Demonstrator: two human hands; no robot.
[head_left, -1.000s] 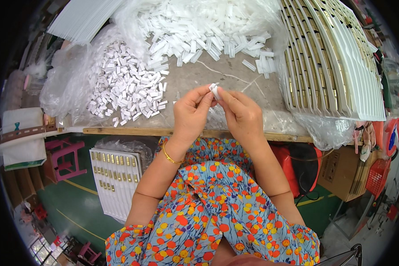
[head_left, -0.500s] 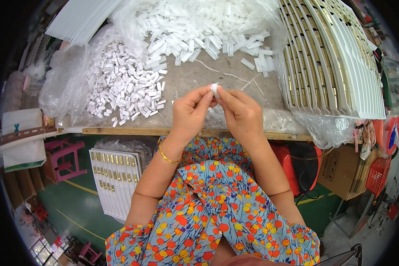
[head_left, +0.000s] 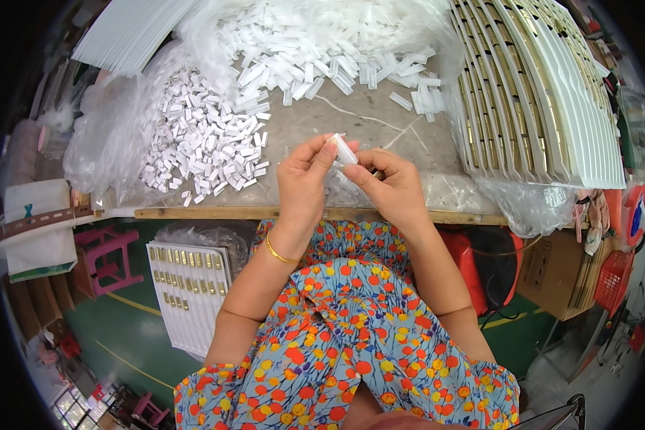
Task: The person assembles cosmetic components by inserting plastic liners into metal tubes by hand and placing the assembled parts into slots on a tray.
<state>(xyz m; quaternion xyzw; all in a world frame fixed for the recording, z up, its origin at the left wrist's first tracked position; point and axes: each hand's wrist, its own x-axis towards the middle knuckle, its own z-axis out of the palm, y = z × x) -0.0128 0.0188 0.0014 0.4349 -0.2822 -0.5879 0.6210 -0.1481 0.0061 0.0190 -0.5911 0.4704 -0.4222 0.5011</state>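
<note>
Right hand [head_left: 396,188] shifted lower, pinching near end of white piece [head_left: 345,151]; left hand [head_left: 300,183] pinches far end; more piece exposed between hands, likely regrip.

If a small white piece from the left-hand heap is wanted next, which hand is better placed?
Probably the left hand: it is nearer the heap of small white pieces, with the right hand farther across. Both are at the translucent white piece, so the left would need to let go first.
</note>
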